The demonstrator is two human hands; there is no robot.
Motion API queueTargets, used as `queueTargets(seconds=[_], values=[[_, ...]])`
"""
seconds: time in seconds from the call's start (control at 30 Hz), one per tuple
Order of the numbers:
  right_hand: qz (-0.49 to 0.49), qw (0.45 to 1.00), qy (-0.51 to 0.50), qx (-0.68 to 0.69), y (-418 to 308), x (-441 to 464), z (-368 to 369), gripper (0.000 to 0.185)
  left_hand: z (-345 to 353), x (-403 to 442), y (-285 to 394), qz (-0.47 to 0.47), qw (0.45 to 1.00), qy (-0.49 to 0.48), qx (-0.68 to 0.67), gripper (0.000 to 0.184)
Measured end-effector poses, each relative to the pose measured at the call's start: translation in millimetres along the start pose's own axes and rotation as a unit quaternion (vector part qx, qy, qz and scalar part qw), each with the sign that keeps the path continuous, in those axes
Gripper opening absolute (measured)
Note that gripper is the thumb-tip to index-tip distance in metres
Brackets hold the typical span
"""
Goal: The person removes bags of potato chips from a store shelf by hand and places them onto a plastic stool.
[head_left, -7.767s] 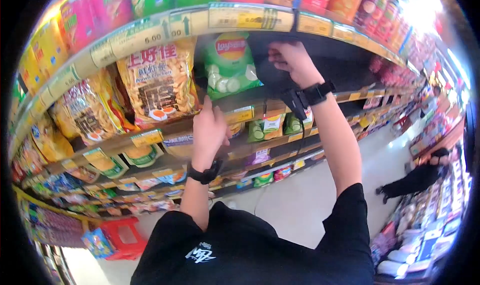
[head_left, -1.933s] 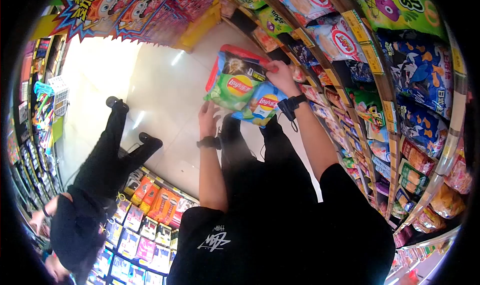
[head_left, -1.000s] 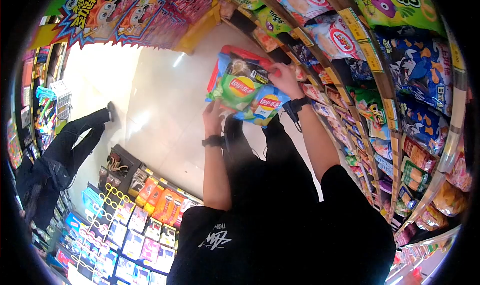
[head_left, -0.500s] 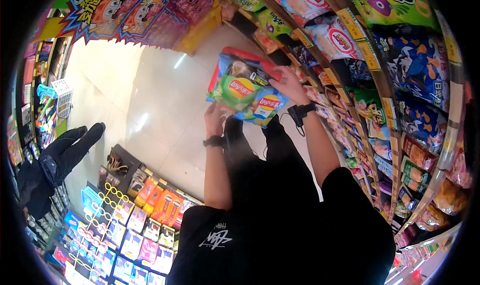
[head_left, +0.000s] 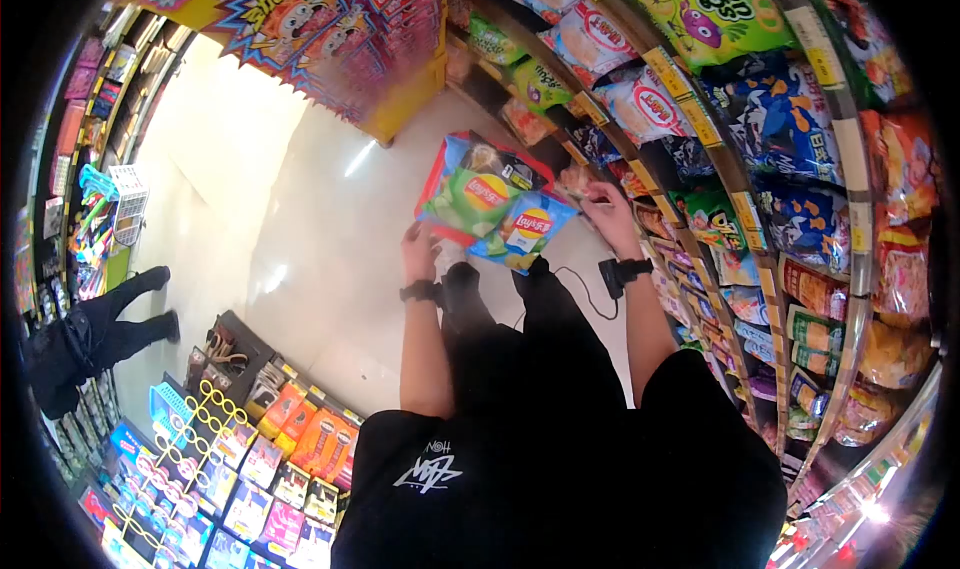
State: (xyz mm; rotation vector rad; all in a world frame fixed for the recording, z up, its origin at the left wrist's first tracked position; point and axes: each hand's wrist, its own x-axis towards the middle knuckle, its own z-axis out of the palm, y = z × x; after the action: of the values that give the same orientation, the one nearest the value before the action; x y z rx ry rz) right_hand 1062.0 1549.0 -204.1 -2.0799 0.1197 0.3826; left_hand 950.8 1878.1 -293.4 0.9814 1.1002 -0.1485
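In front of my legs is a red-rimmed basket (head_left: 430,191) with bags of chips in it. A green Lay's bag (head_left: 478,194) lies beside a blue Lay's bag (head_left: 530,231), and a dark packet (head_left: 515,172) sits behind them. My left hand (head_left: 420,253) is at the basket's near left corner, fingers curled on its edge. To the right of the basket, my right hand (head_left: 606,214) is apart from it, fingers bent and spread beside the lowest shelf packets. A small pinkish packet (head_left: 575,181) is close to its fingertips; contact is unclear.
Snack shelves (head_left: 690,109) with several rows of bags curve along the right. A yellow-based cardboard display (head_left: 415,104) stands ahead. Hanging goods (head_left: 250,489) fill the lower left. Another person's dark-clothed legs (head_left: 120,309) show at left. A black cable (head_left: 590,289) loops by my right wrist.
My right hand has left the chip bags and moved right and nearer to me. The basket sits slightly lower in view, with my left hand still at its corner. The other person's legs have shifted.
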Motion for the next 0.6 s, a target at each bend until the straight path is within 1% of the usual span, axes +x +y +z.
queueTargets(seconds=[0.03, 0.07, 0.17, 0.2, 0.3, 0.37, 0.43, 0.47, 0.57, 0.6], values=[[0.005, 1.000, 0.010, -0.020, 3.6, -6.8, -6.5, 0.036, -4.9, 0.9, 3.0, 0.004, 1.000, 0.007, 0.001, 0.062], [-0.013, 0.994, -0.009, 0.109, 24.6, -11.5, -8.9, 0.034, -10.3, 2.2, 6.1, 0.008, 1.000, 0.014, 0.002, 0.065], [-0.023, 0.998, 0.057, -0.001, 17.3, -45.3, -24.8, 0.035, -22.0, 2.2, 20.3, 0.034, 0.999, 0.011, 0.023, 0.066], [0.005, 0.998, 0.050, -0.029, -7.5, -62.7, -31.7, 0.033, -24.7, 0.2, 25.4, 0.042, 0.998, 0.012, 0.035, 0.066], [0.074, 0.990, 0.071, 0.092, 13.1, -98.8, -42.3, 0.032, -33.9, -10.6, 38.9, 0.074, 0.995, 0.008, 0.064, 0.067], [0.055, 0.992, 0.083, 0.084, 18.6, -123.5, -50.0, 0.031, -38.9, -16.4, 48.2, 0.112, 0.991, -0.003, 0.068, 0.067], [0.046, 0.993, 0.087, 0.064, 18.0, -148.5, -57.0, 0.030, -45.6, -22.7, 53.6, 0.122, 0.989, -0.010, 0.087, 0.064], [0.034, 0.995, 0.091, 0.018, 16.0, -161.1, -62.4, 0.030, -49.0, -27.6, 54.8, 0.129, 0.987, -0.016, 0.096, 0.063], [0.056, 0.987, 0.133, 0.065, 23.4, -194.6, -75.5, 0.028, -58.2, -42.3, 50.4, 0.146, 0.982, -0.030, 0.120, 0.058], [0.046, 0.985, 0.150, 0.067, 29.0, -206.5, -80.6, 0.028, -59.7, -47.6, 46.9, 0.149, 0.980, -0.034, 0.130, 0.057]])
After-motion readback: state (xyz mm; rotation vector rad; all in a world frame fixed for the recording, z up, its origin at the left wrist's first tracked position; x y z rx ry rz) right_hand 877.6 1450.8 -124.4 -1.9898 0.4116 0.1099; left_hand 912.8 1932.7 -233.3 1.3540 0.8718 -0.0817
